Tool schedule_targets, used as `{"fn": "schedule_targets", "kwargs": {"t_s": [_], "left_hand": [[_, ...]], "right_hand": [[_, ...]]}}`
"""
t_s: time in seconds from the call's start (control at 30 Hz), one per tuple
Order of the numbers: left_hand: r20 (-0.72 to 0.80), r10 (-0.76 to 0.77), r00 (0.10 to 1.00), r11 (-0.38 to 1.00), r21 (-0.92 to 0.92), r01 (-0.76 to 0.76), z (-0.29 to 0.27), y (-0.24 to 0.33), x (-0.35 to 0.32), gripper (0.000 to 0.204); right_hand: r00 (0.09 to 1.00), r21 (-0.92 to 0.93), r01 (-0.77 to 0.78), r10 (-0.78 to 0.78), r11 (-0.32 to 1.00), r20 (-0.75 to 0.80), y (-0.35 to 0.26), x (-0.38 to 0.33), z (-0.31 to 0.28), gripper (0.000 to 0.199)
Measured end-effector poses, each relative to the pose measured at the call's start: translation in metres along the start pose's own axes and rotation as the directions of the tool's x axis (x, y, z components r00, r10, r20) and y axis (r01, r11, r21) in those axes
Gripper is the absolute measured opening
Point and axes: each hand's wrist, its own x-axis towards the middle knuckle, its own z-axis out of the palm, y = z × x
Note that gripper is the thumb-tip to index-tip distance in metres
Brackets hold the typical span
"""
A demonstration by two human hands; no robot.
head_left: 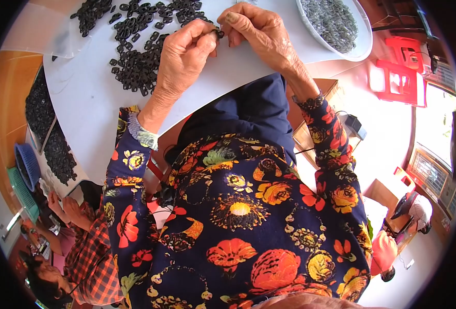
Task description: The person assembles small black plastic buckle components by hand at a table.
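Both hands meet over the far part of a white table point(83, 98), pinching one small black link-shaped part point(219, 33) between them: the left hand point(184, 54) has its thumb and forefinger closed on the piece from the left, the right hand point(256, 28) grips it from the right with fingers curled. The part is dark, flat and tiny, its detail too small to make out. Just left of the hands lies a loose heap of like black parts point(140, 46), far too many to count. One white oval tray point(359, 44) of greyish small pieces sits to the right. Two red plastic stools point(400, 77) stand beyond the table. A second person's hands point(63, 206) work at lower left beside more dark parts point(57, 149).
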Motion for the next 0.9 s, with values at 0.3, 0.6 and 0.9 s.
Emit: {"fn": "schedule_targets", "kwargs": {"t_s": [0.3, 0.6, 0.9], "left_hand": [[0.01, 0.047, 0.999, 0.998, 0.046, -0.047, 0.005, -0.004, -0.001, 0.006], [-0.011, 0.011, 1.0, 0.999, -0.038, -0.012, 0.005, 0.0, 0.001, 0.008], [-0.019, 0.068, 0.997, 0.99, -0.124, -0.07, 0.006, -0.007, 0.001, 0.009]], "right_hand": [[1.0, -0.017, -0.02, 0.02, 1.0, -0.024, 0.006, -0.003, 0.003, 0.021], [0.998, -0.079, 0.017, -0.021, 0.997, -0.056, 0.003, -0.002, 0.005, 0.021], [0.989, -0.017, 0.031, -0.033, 0.999, -0.147, 0.007, -0.004, 0.011, 0.014]]}}
